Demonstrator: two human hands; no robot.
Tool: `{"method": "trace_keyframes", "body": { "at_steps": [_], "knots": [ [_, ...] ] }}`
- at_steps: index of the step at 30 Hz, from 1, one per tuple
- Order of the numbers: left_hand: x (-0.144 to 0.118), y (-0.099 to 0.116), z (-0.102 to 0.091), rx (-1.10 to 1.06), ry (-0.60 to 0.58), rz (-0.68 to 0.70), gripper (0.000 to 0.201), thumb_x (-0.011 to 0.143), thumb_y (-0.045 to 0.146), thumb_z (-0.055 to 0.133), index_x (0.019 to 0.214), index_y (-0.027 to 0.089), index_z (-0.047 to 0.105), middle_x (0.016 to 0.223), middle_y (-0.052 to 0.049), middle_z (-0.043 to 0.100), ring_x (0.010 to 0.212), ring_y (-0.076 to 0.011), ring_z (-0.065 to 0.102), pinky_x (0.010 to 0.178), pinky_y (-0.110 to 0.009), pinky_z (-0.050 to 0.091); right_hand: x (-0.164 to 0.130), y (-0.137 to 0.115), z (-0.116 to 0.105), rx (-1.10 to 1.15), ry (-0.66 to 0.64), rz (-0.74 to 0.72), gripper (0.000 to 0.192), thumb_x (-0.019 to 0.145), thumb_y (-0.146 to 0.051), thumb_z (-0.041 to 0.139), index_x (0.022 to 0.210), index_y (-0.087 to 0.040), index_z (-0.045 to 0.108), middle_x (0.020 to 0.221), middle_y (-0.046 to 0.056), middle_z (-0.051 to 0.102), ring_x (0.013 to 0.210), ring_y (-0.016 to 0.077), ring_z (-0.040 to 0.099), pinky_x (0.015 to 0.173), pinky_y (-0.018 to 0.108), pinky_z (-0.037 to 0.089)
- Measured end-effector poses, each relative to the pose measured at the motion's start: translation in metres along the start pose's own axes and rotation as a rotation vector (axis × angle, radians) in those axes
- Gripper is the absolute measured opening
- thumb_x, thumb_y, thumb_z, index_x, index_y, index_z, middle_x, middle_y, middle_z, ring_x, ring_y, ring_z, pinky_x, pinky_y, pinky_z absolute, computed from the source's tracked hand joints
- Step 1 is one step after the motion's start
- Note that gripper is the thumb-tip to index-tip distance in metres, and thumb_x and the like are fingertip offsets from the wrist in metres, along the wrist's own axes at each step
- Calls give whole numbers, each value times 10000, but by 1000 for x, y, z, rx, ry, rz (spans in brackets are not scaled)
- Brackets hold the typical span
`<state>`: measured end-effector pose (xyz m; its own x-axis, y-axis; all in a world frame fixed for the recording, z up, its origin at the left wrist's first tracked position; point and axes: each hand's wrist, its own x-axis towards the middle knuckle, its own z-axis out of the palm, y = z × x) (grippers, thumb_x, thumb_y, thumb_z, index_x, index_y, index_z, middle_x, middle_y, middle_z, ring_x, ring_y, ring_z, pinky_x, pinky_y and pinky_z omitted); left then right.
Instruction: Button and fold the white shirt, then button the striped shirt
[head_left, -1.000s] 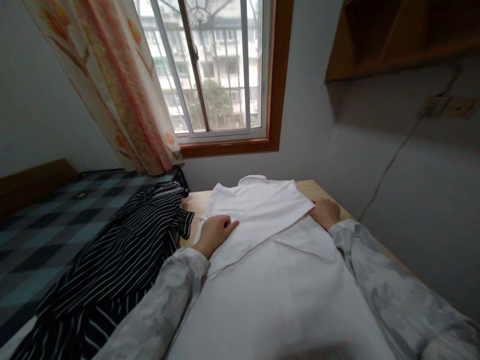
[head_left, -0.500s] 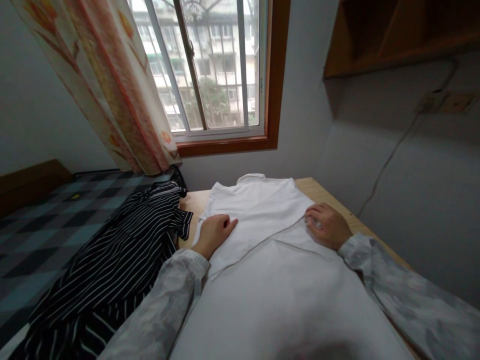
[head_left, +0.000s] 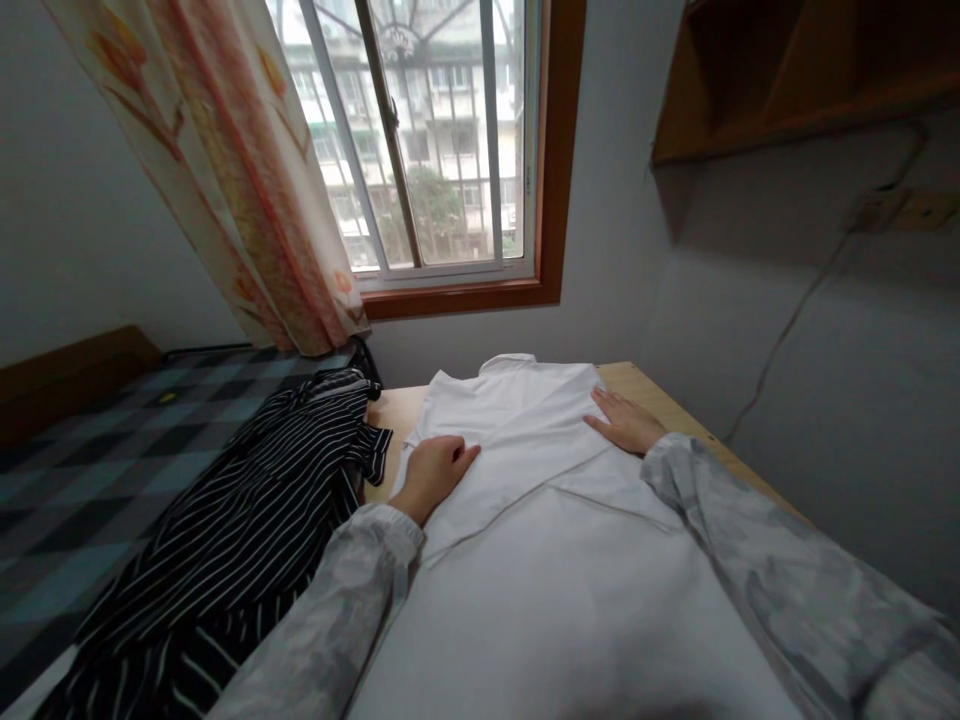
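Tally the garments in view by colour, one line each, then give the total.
White: 1, the white shirt spread on the table, with the left hand and right hand lying flat on it.
Black with white stripes: 1, the striped garment beside it.
Total: 2

Bare desk (head_left: 660, 400) strip open right of the white shirt (head_left: 525, 420), wall close beyond; striped garment (head_left: 247, 510) crowding the left edge; shelf (head_left: 787, 90) overhead

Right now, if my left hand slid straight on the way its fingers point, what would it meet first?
Probably only more white shirt: the left hand lies flat on it, fingers pointing right across the folded part, roughly toward the right hand.
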<state>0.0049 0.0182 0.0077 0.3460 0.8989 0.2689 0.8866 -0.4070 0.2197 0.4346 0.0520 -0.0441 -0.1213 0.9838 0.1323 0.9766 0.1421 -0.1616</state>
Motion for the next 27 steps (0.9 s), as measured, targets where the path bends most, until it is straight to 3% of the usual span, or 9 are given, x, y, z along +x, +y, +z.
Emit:
{"method": "trace_keyframes", "body": {
  "at_steps": [3, 7, 10, 14, 19, 22, 27],
  "knots": [
    [0, 1, 0, 9, 0, -7, 479, 1067, 540, 562, 723, 219, 654, 780, -60, 721, 735, -219, 593, 671, -348, 244, 10, 11, -3, 65, 81, 70, 698, 1076, -573, 420, 1606, -134, 534, 1698, 204, 499, 1572, 344, 474, 1311, 471, 338],
    [0, 2, -1, 0, 0, -1, 489, 1067, 547, 559, 717, 217, 647, 773, -63, 718, 734, -222, 587, 669, -346, 239, 33, 20, -17, 276, 214, 304, 390, 1030, -386, 508, 1200, -151, 769, 1257, 182, 793, 1161, 287, 727, 997, 342, 535],
    [0, 2, -1, -1, -7, -10, 481, 1067, 542, 562, 725, 217, 662, 780, -67, 720, 734, -224, 588, 668, -345, 240, 48, 27, -25, 321, 193, 392, 275, 964, -352, 602, 931, -161, 796, 999, 152, 815, 963, 266, 747, 778, 286, 522],
    [0, 2, -1, 1, -22, -27, 463, 1065, 532, 568, 752, 217, 699, 796, -71, 728, 743, -226, 598, 676, -342, 257, 57, 35, -29, 401, 128, 421, 351, 918, -484, 705, 784, -166, 769, 752, 78, 746, 764, 224, 702, 629, 258, 471],
    [1, 1, 0, -7, -26, -27, 458, 1064, 529, 572, 760, 214, 709, 780, -70, 719, 742, -226, 599, 683, -341, 263, 51, 37, -26, 470, 30, 432, 395, 873, -525, 783, 722, -163, 730, 662, 44, 687, 630, 193, 622, 551, 266, 442],
    [1, 1, 0, -20, -18, -21, 467, 1064, 526, 575, 739, 212, 691, 769, -66, 713, 730, -220, 589, 681, -341, 253, 46, 35, -25, 389, 9, 366, 394, 846, -524, 818, 697, -174, 715, 679, 41, 694, 639, 190, 620, 567, 267, 425],
    [0, 1, 2, -31, 3, -10, 477, 1065, 525, 573, 715, 213, 662, 751, -60, 704, 725, -218, 584, 675, -344, 239, 41, 34, -25, 177, 105, 294, 147, 863, -320, 738, 778, -200, 743, 842, 77, 768, 766, 202, 655, 655, 267, 416]
  ]
}}
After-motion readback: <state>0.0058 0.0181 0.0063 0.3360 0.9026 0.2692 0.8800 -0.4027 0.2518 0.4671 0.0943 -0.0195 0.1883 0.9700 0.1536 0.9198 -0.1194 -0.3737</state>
